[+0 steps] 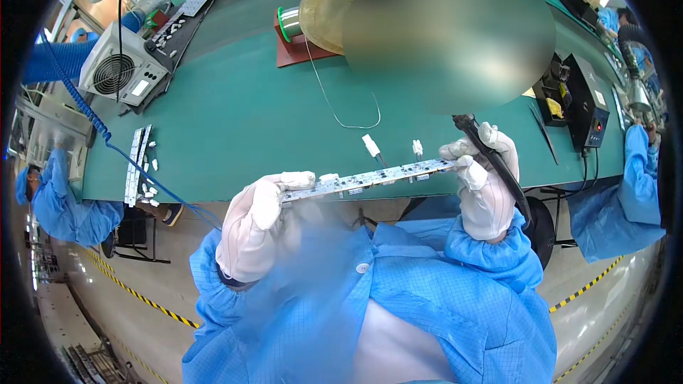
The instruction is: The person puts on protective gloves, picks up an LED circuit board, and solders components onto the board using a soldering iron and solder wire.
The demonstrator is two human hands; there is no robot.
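The long circuit strip [370, 181] is held up over the near edge of the green bench [228, 114], stretched between two gloved hands. Its left end is clamped in the grip of the left hand [260, 224], with the fingers laid along the top. At the other end, the strip is pinched by the thumb and fingertips of the right hand [491, 181], the grip drawn together there, while a black tool [494, 156] is carried slantwise across that same hand. Beyond the strip's far edge, two white plugs [371, 146] are seen, the left one on a short dark lead. Over on the left, more strips [134, 167] are laid out, small white connectors [148, 188] scattered beside them. A loose curl of solder wire [334, 117] is trailed across the middle from a spool [290, 23]. To the right, tweezers [544, 134] are set down near a black soldering station [589, 103].
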